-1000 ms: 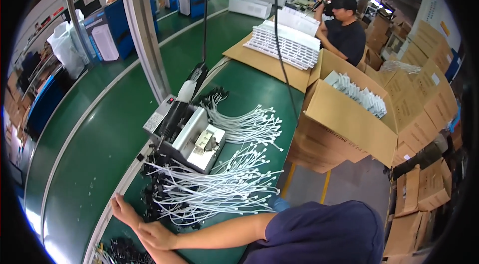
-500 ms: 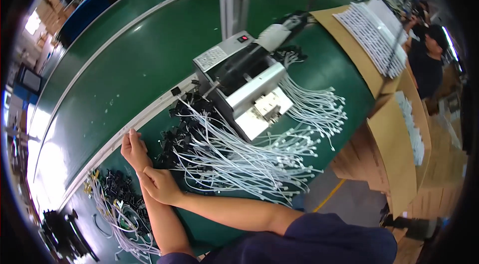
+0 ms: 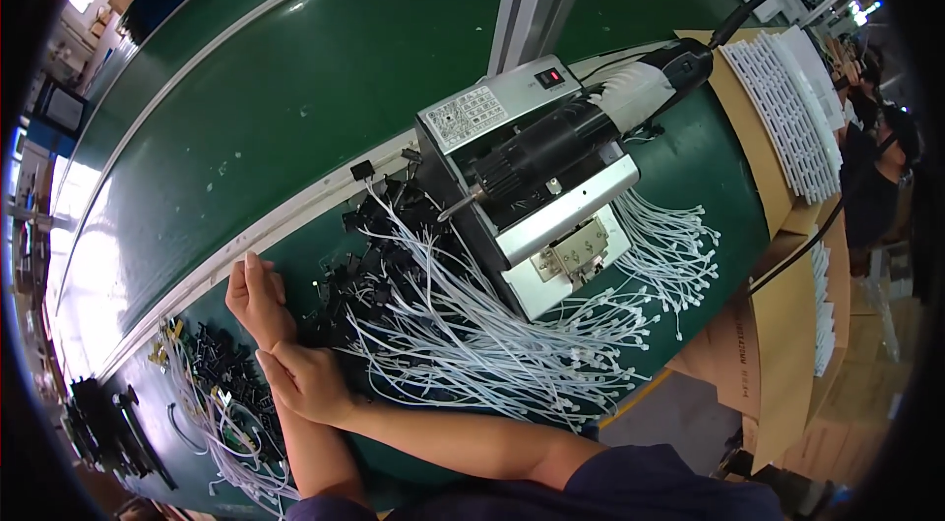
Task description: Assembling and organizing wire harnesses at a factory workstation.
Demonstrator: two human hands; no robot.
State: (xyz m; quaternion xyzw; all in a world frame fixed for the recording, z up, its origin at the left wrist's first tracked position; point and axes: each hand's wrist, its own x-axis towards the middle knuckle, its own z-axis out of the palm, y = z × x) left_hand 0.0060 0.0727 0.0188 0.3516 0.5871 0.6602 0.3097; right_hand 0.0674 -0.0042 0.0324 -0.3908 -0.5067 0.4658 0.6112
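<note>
My left hand (image 3: 258,303) rests at the table's pale edge strip, its fingers loosely curled and no thing showing in them. Lying across the left wrist, my right hand (image 3: 307,383) is closed around it, with the fingertips partly hidden. To the right of both hands lies a wide bundle of white cables (image 3: 492,354) with small white plugs at one end and black connectors (image 3: 384,275) at the other. A second pile of cables with black and yellowish ends (image 3: 231,403) lies left of my forearms.
Behind the cables stands a metal bench machine (image 3: 571,255) with a black-and-white powered hand tool (image 3: 561,142) lying on it. Another white cable bundle (image 3: 679,250) lies at its right. Cardboard boxes (image 3: 778,364) hold white parts. A metal post (image 3: 546,0) rises behind. A person (image 3: 876,177) is at far right.
The view has shifted, so the machine and tool appear larger and further right. My hands keep the same crossed pose.
</note>
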